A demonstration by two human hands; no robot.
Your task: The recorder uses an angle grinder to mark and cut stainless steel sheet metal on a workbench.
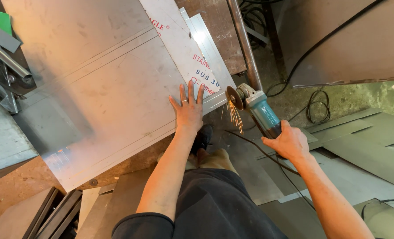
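Your left hand flat, fingers spread, pressing steel sheet; your right hand closed around teal angle grinder, disc sparking at sheet's right edge.

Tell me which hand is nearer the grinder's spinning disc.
Left. The left hand lies flat on the steel sheet beside the disc; the right hand holds the angle grinder handle, farther back.

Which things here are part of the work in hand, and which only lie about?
In use: large grey steel sheet; teal angle grinder, throwing sparks; left hand flat on sheet; right hand gripping grinder.

Lying about: rusty steel pipe; coiled black cable; grey offcut sheets on floor.
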